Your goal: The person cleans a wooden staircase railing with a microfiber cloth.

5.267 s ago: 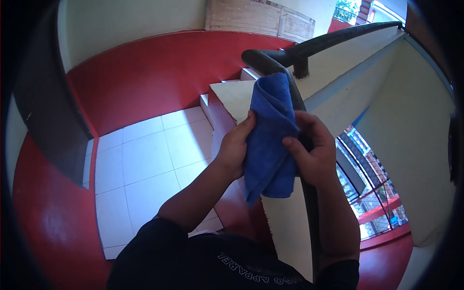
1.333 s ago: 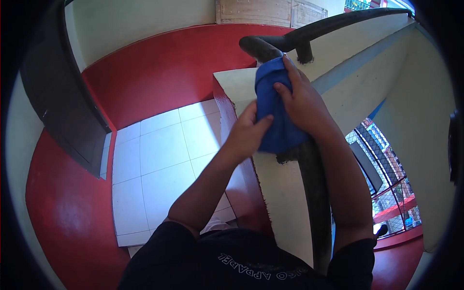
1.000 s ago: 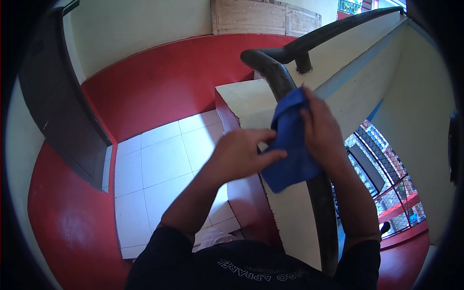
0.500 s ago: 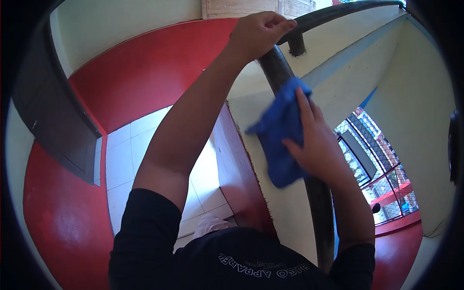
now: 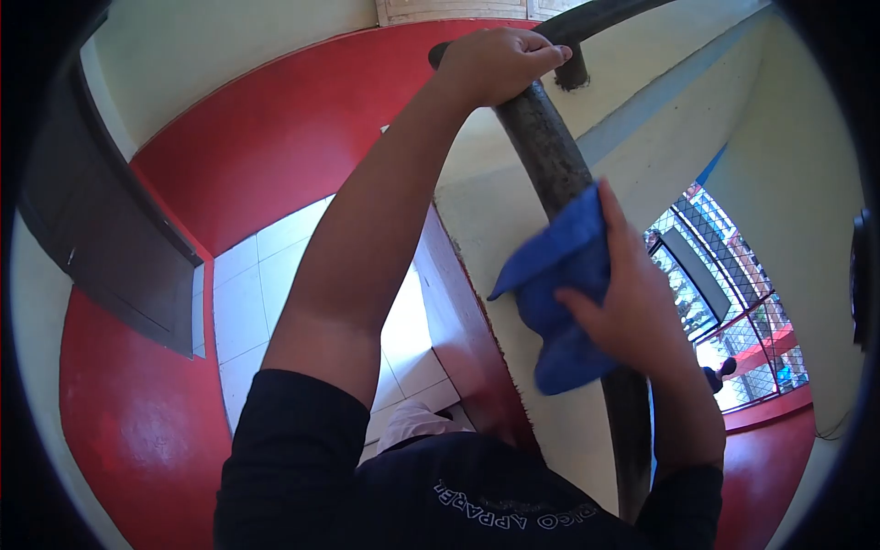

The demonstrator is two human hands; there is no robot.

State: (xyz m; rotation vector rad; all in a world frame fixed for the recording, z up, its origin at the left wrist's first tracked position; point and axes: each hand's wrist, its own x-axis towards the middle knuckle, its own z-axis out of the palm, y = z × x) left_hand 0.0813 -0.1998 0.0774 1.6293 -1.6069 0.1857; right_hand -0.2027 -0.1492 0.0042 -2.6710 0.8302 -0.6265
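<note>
A dark metal handrail [image 5: 548, 147] slopes from the top of the head view down toward my body, its paint worn and mottled. At the rail's upper bend, my left hand [image 5: 504, 66] is closed around the pipe, and the fingertips are partly hidden. Lower down, my right hand [image 5: 628, 307] presses a blue cloth [image 5: 564, 284] against the rail. The thumb lies across the cloth and the fingers extend along its right side. The cloth is folded over and hangs off the left of the pipe, covering that stretch of rail.
A cream half-wall [image 5: 495, 229] with a rough edge stands under the rail. White floor tiles [image 5: 266, 275] lie below, to the left. A dark door [image 5: 110, 220] is set beside a red-painted wall [image 5: 284, 119]. On the right is a grilled window [image 5: 724, 302].
My right hand and the blue cloth have slid down the rail toward me. My left hand stays near the bend. The whole view has shifted slightly.
</note>
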